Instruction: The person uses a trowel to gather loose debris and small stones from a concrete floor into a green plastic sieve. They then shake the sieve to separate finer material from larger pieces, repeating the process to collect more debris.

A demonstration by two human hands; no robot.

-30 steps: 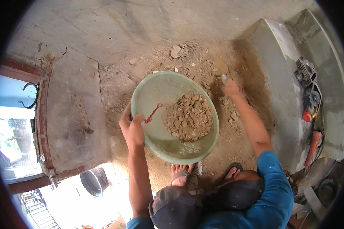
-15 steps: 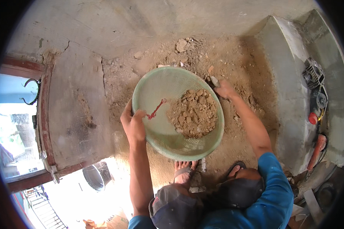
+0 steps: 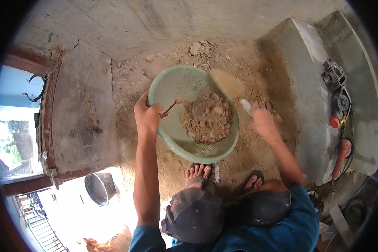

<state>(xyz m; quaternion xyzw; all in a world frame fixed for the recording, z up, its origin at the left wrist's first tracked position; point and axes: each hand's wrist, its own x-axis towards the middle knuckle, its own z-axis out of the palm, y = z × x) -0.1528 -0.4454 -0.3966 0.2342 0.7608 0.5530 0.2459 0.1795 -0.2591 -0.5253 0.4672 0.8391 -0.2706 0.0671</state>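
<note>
My left hand (image 3: 147, 113) grips the left rim of a round, pale green mesh basket (image 3: 167, 133), thumb inside. The basket is tilted over the dirt floor. Broken brown earth and rubble (image 3: 206, 126) lie heaped in its right half, some blurred by motion. A red strip (image 3: 169, 108) hangs on the inner wall beside my left thumb. Beyond the right rim, my right hand (image 3: 264, 121) is closed around the whitish handle of a trowel (image 3: 229, 84). Its tan, dusty blade is smeared by motion and reaches over the basket's upper right rim.
Loose soil and stones (image 3: 197, 48) cover the floor up to the wall. At right, a concrete ledge (image 3: 311, 105) carries a metal machine part (image 3: 334, 75) and a red-orange power tool (image 3: 342, 157). A dark bucket (image 3: 100, 189) lies lower left. My sandalled feet (image 3: 198, 172) stand just below the basket.
The trowel has swung up from the ground beside the basket to over its rim, and rubble in the basket is moving. The basket sits slightly higher and further left in view.
</note>
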